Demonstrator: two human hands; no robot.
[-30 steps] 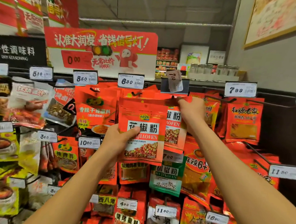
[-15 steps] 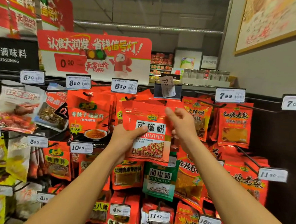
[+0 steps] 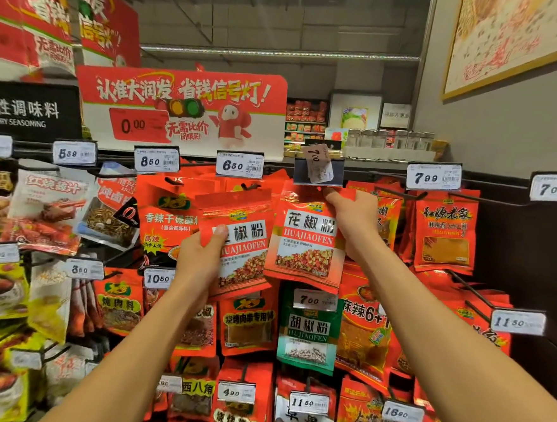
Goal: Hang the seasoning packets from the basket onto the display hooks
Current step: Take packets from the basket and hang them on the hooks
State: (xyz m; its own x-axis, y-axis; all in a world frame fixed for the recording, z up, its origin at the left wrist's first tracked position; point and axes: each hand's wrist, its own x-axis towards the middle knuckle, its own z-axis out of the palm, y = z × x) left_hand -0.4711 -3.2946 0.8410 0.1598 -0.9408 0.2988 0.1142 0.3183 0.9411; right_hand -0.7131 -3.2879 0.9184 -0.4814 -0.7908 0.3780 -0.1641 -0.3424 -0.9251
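My left hand (image 3: 201, 258) grips a small stack of red huajiaofen seasoning packets (image 3: 242, 241) by the left edge, thumb across the front. My right hand (image 3: 352, 222) pinches the top right corner of another red huajiaofen packet (image 3: 304, 242), raised just under the crooked 7.00 price tag (image 3: 318, 164) at the tip of a display hook. The hook itself is hidden behind the tag holder and my fingers. I cannot tell whether the packet's hole is on the hook. No basket is in view.
Rows of hooks hold seasoning packets all around: red packets (image 3: 445, 229) under the 7.99 tag to the right, a green pepper packet (image 3: 308, 331) below, a red-and-white promo sign (image 3: 182, 108) above. A dark wall panel (image 3: 530, 261) lies right.
My right hand has taken one packet off the stack and lifted it up and right to the hook under the crooked tag. My left hand keeps the remaining stack, slightly lower left.
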